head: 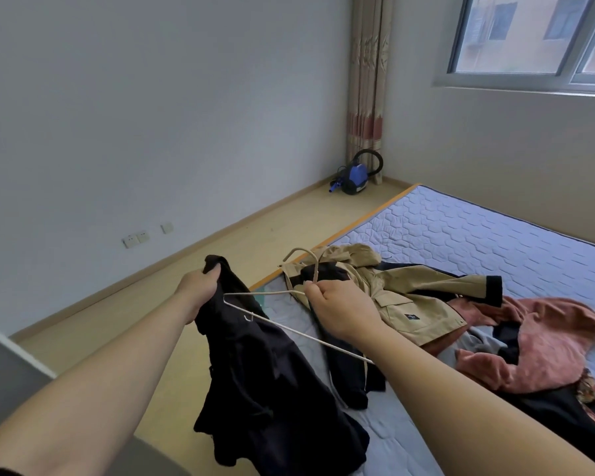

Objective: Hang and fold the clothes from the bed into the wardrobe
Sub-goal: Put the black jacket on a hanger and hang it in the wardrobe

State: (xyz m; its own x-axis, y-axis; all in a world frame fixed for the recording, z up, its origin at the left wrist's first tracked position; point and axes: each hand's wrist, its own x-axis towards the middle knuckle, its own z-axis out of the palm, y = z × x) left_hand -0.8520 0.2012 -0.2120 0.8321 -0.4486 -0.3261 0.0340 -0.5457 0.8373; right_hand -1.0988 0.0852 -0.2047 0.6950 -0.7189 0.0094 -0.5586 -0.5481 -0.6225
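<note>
Two bare forearms reach forward from the bottom edge, over the side of the bed. The left hand (198, 286) is closed in a fist around the top of a black garment (272, 389) and holds it up, so the cloth hangs down in loose folds between the arms, over the edge of the mattress (478, 235) and the wooden floor (255, 235). The right hand (344, 312) pinches the neck of a thin white wire hanger (289, 328) between thumb and fingertips. The hook points away from the person, and one end of the hanger lies against the black garment, just under the left hand.

Behind the right hand, a khaki jacket (409, 304) with dark cuffs lies spread on the mattress. To the right of it a pink garment (547, 338) is crumpled on top of some dark and grey pieces, which I cannot tell apart. The rest of the quilted mattress is pale blue.

Farther away, low on the left wall, are three wall sockets (136, 238). In the far corner a blue vacuum cleaner (356, 175) stands on the floor, just in front of a beige curtain (370, 80). At the upper right is a window (529, 36).
</note>
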